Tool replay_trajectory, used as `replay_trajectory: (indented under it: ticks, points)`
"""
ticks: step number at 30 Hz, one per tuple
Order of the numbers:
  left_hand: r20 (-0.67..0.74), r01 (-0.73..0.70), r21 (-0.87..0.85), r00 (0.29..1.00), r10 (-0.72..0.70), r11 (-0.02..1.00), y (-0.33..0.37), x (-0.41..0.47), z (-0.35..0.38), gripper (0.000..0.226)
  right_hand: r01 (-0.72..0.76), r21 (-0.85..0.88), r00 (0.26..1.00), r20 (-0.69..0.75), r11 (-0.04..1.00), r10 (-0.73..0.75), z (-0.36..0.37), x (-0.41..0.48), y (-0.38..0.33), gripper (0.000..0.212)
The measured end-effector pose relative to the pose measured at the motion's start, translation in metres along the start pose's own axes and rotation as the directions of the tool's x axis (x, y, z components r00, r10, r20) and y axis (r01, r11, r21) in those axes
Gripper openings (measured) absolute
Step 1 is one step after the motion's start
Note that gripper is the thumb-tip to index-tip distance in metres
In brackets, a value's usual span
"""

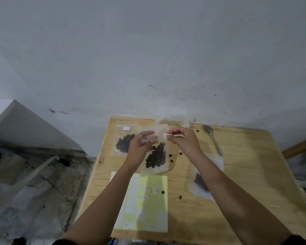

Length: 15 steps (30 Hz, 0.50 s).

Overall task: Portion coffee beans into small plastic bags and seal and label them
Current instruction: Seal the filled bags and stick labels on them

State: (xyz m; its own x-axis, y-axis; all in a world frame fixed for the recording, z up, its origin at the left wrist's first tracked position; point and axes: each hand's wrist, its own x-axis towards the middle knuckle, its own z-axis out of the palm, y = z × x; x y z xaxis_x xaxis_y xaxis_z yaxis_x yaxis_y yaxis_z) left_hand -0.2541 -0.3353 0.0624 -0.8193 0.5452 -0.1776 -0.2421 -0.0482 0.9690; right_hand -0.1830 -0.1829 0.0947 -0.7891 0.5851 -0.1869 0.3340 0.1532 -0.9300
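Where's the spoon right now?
In the head view, the spoon lies on the wooden table near the wall, just right of the right hand.

Both hands are raised over the far half of the counter [245,174], which stands against the wall [166,68]. Between them is a bag of beans [157,156] – the left hand [140,145] grips its upper part, and the right hand [182,140] pinches a label [165,136] just beside the bag's top edge. Left of the left hand a second bag [122,144] lies flat. Right of the right hand lies a spoon [213,138]. A third bag [198,184] lies partly under the right forearm. Nearer the person than the hands, between the forearms, is a label sheet [154,206] – loose beans [170,158] are scattered just right of the held bag.
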Motion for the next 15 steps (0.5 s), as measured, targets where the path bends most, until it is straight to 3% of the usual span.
replay_trajectory:
  ticks: [6, 15]
  points:
    - [0.084, 0.044, -0.071, 0.996, -0.038, 0.997, 0.007, 0.000, 0.012, 0.032, 0.048, -0.054, 0.997, -0.053, 0.997, -0.051, 0.014, 0.004, -0.009, 0.008]
    - [0.089, 0.078, -0.087, 0.994, -0.071, 0.993, 0.008, 0.005, 0.011, 0.038, 0.091, -0.101, 0.995, -0.038, 0.991, -0.096, 0.023, 0.007, -0.011, 0.008]
